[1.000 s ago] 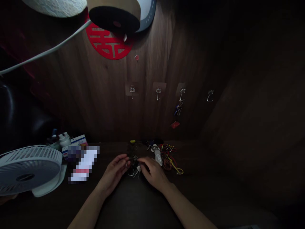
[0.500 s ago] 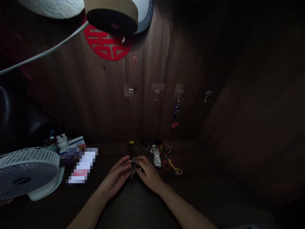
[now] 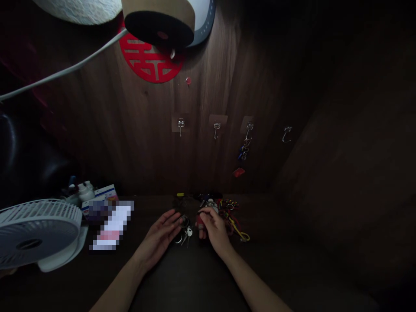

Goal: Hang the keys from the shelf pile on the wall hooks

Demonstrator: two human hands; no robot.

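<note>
A bunch of keys (image 3: 187, 234) with metal rings is in the gap between my hands, low over or on the dark tabletop. My left hand (image 3: 162, 234) is open, its fingers stretched toward the keys; whether the fingertips touch them I cannot tell. My right hand (image 3: 212, 227) is closed, with a small dark red object (image 3: 200, 222) between thumb and fingers. Just behind the right hand lies a pile of key rings and cords, including a yellow cord (image 3: 242, 235) and a metal ring (image 3: 230, 206).
Metal hooks (image 3: 216, 128) line the wooden wall, one carrying keys (image 3: 244, 150). A red tag (image 3: 238, 172) shows below. On the left stand a white fan (image 3: 39, 234), a white bottle (image 3: 85, 192) and a box (image 3: 107, 193). A white cable (image 3: 65, 69) crosses upper left.
My right hand has moved away from the keys to the right and now holds the red object. The keys show between the hands, and my left hand has opened out.
</note>
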